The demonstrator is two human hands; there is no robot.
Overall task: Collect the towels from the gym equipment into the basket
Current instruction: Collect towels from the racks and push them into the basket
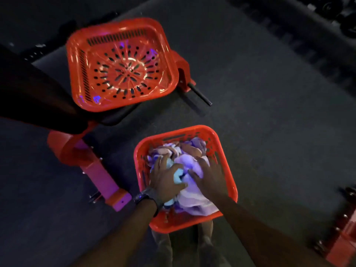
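Observation:
A red plastic basket (229, 170) stands on the dark floor right in front of me, filled with bunched towels (189, 162) in white, lilac and pale blue. My left hand (165, 178), a watch on its wrist, lies on the left of the pile with its fingers curled into the cloth. My right hand (210, 176) lies on the right of the pile with fingers spread and dug into a white towel. A second red basket (171, 54) with nothing in it sits on a black padded bench (48, 60) to the upper left.
The bench has an orange metal frame (100, 176) running along the floor left of the filled basket, with a black peg (200, 94) sticking out behind. More orange equipment (344, 237) stands at the right edge. Dark weights line the top right. My shoes show below the basket.

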